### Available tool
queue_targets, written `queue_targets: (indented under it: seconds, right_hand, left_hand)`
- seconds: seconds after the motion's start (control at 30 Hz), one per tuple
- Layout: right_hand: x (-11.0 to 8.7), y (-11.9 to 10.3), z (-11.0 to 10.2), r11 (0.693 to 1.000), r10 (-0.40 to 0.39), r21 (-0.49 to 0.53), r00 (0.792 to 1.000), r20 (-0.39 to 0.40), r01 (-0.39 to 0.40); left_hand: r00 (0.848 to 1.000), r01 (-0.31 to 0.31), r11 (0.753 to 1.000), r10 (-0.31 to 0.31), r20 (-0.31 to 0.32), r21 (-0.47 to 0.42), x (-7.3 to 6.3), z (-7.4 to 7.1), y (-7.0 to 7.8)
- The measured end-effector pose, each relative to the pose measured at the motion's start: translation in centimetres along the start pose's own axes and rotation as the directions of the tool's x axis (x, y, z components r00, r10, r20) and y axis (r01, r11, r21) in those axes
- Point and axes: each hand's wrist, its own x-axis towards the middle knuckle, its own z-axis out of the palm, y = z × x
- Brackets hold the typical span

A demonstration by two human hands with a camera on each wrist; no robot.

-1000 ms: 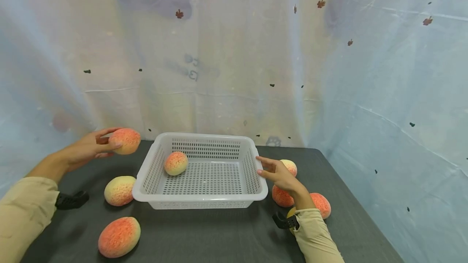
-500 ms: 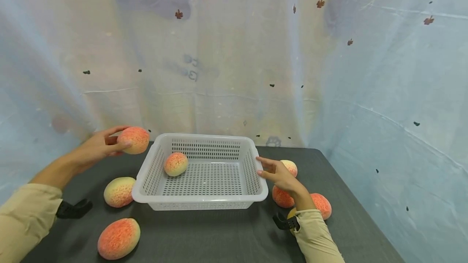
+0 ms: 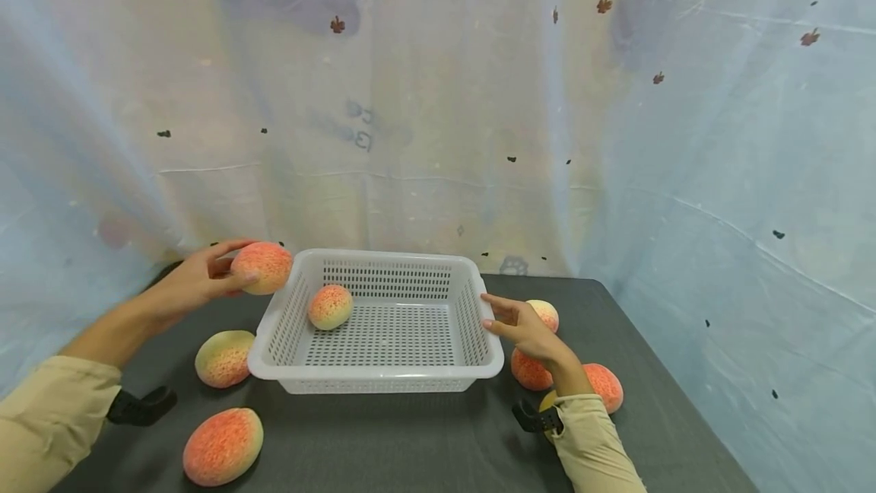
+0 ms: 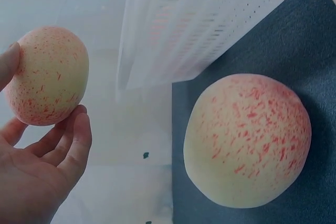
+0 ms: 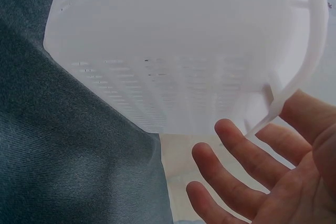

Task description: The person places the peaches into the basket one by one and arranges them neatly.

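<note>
My left hand [image 3: 194, 285] holds a red and yellow peach [image 3: 265, 268] in the air, just left of the basket's far left corner. In the left wrist view the thumb and fingertips grip that peach [image 4: 52, 77] at its sides. The white plastic basket [image 3: 376, 373] stands on the table with one peach [image 3: 331, 306] lying inside, towards its left wall. My right hand [image 3: 522, 328] is at the basket's right rim. Thumb and forefinger pinch the rim [image 5: 313, 51] in the right wrist view, while the other fingers stand apart below it.
Two peaches lie left of the basket, one close by its wall [image 3: 224, 358] and one nearer the front [image 3: 223, 447]. Several more lie on the right, such as a red one [image 3: 604, 386], partly behind my right arm. Plastic sheeting [image 3: 424, 112] hangs behind the dark table [image 3: 383, 447].
My left hand has moved right with the peach, closer to the basket's far left corner. The right hand and the basket have stayed in place.
</note>
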Motion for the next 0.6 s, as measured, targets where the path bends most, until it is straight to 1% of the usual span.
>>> queue_targets:
  seconds: [0.1,0.27,0.33,0.4,0.6]
  right_hand:
    - [0.0,0.1,0.0,1.0,-0.002,-0.005,1.0,-0.002,0.002]
    - [0.0,0.1,0.0,1.0,-0.004,-0.005,1.0,0.0,0.004]
    - [-0.1,0.1,0.0,1.0,-0.002,0.0,1.0,0.0,0.002]
    - [-0.1,0.1,0.1,1.0,-0.002,0.005,1.0,0.0,0.002]
    - [-0.1,0.0,0.1,1.0,0.007,0.012,1.0,-0.005,-0.007]
  left_hand:
    - [1.0,-0.014,1.0,0.014,-0.006,0.004,-0.2,0.4,0.4]
    - [0.998,-0.068,0.998,0.069,-0.015,0.005,-0.3,0.8,1.1]
    - [0.997,-0.081,0.997,0.081,-0.017,0.006,-0.4,1.0,1.2]
    - [0.996,-0.084,0.996,0.084,-0.015,0.002,-0.4,1.2,1.4]
    - [0.998,-0.056,0.998,0.056,0.002,-0.011,-0.4,1.9,1.6]
